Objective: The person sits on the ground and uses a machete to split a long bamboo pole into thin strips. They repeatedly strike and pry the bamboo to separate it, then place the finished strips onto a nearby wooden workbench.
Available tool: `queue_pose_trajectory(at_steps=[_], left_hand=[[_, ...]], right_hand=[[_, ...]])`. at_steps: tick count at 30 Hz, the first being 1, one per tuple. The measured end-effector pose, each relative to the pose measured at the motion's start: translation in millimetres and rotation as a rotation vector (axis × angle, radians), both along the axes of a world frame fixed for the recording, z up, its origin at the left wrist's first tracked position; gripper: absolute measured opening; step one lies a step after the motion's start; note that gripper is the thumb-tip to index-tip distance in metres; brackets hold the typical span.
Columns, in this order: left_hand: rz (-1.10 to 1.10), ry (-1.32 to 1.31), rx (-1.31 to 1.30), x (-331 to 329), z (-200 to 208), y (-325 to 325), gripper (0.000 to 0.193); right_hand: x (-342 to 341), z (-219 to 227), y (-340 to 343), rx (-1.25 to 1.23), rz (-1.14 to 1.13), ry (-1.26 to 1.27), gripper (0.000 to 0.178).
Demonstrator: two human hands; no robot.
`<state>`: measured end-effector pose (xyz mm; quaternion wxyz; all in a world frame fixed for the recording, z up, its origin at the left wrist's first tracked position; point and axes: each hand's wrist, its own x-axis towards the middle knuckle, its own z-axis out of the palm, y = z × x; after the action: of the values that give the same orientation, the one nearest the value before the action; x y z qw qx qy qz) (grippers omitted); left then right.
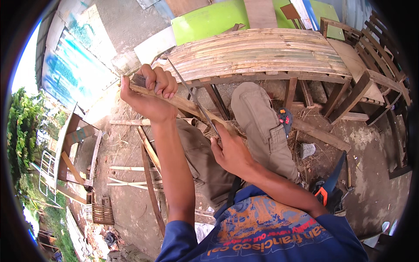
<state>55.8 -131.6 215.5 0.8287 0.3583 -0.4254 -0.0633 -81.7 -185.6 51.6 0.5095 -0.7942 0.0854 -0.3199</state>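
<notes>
My left hand is raised with its fingers curled around a length of split wood or bamboo. The piece slants down across my lap toward my right hand. A long thin metal blade crosses that piece at an angle, its upper tip standing over the near left edge of the bench. My right hand is closed at the blade's lower end, next to the piece; any handle there is hidden by my fingers. My bent knees in brown trousers lie beneath.
Ahead stands a bamboo-slat bench, with wooden frames at its right. On the right ground lie a saw with an orange handle, a plank and a grey stone. Wooden strips lie on the left.
</notes>
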Motion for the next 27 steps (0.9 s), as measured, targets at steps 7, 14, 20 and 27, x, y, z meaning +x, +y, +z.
queue_pose_trajectory(at_steps=[7, 14, 20, 27], left_hand=[[0.210, 0.074, 0.012, 43.6, 6.9, -21.8, 0.053], [0.544, 0.019, 0.186, 127.9, -15.4, -68.9, 0.056], [0.474, -0.120, 0.398, 166.8, -56.8, -126.6, 0.031], [0.176, -0.097, 0.629, 197.4, -142.6, -172.2, 0.034]], right_hand=[[33.2, -108.2, -50.0, 0.160, -0.068, 0.548, 0.027], [27.2, -71.5, -66.9, 0.444, -0.140, 0.463, 0.034], [26.2, -108.9, -75.2, 0.406, -0.208, 0.167, 0.035], [43.2, -98.1, -80.5, 0.734, -0.223, 0.243, 0.029]])
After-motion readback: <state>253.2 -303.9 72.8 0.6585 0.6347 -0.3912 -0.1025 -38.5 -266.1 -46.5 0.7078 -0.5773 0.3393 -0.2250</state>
